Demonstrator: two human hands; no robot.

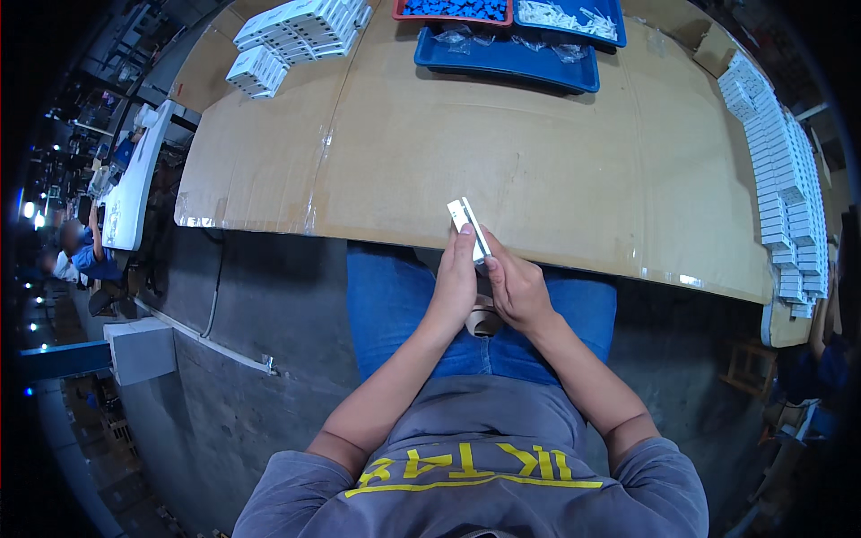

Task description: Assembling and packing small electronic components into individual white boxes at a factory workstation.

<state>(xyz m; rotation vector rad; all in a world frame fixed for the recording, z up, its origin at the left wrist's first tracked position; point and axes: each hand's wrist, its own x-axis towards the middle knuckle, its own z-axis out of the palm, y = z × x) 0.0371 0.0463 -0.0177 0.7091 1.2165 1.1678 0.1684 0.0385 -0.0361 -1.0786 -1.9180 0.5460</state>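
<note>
Close to the table's near edge, a small white rectangular plastic piece [460, 213] with a dark slot along one side is held tilted between both my hands. My left hand [456, 276] wraps its left side, with the thumb lying on its face. My right hand [517, 283] grips its lower right side, thumb and fingers closed around it. The fingers beneath the piece are hidden. What kind of part it is, I cannot tell.
The table [538, 170] is covered in cardboard. Far off stand a red tray [448, 18] of blue parts, a blue tray [574, 38] of white parts and a blue tray with plastic bags [507, 67]. White pieces are stacked at the far left [300, 36] and along the right edge [785, 179].
</note>
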